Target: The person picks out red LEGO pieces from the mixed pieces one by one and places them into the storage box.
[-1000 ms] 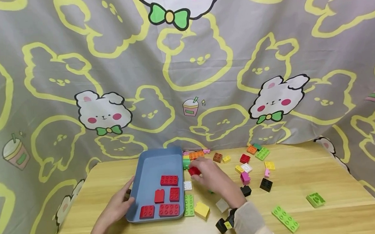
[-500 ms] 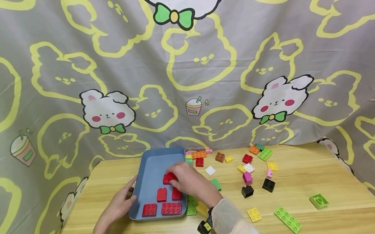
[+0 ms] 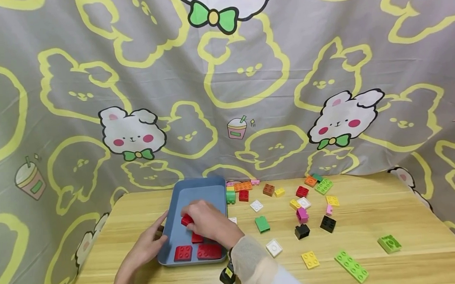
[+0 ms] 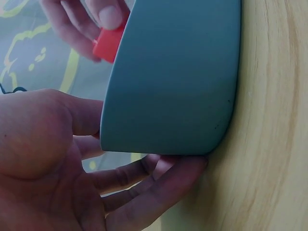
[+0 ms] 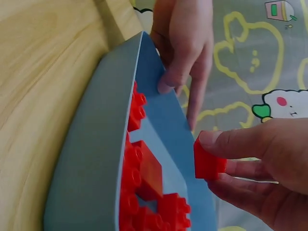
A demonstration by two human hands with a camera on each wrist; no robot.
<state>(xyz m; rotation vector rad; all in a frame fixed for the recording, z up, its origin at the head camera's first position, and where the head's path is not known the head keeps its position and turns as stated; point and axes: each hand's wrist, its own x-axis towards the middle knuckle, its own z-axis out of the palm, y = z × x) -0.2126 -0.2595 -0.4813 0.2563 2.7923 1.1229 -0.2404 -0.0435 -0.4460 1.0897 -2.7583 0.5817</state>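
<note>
A red building brick (image 5: 208, 161) is pinched between the thumb and fingers of my right hand (image 3: 207, 218), above the left part of the blue-grey tray (image 3: 196, 184). My left hand (image 3: 146, 246) grips the tray's left side, its thumb (image 5: 166, 86) over the rim against the inner wall and its other fingers outside. Red bricks lie on the tray floor, among them a red brick (image 3: 183, 253) at the near left corner and a longer red brick (image 3: 209, 251) beside it. My right hand hides part of the others in the head view.
Loose bricks are scattered right of the tray: a green brick (image 3: 262, 224), a white brick (image 3: 273, 247), a black brick (image 3: 302, 231) and a long lime brick (image 3: 351, 266) among them. Two red bricks, one near red brick (image 3: 244, 195) and one farther red brick (image 3: 301, 191), lie towards the patterned curtain (image 3: 263, 94).
My right hand has moved left from the bricks beside the tray to over it, carrying a red brick. My left hand stays on the tray's side. The head view has shifted slightly.
</note>
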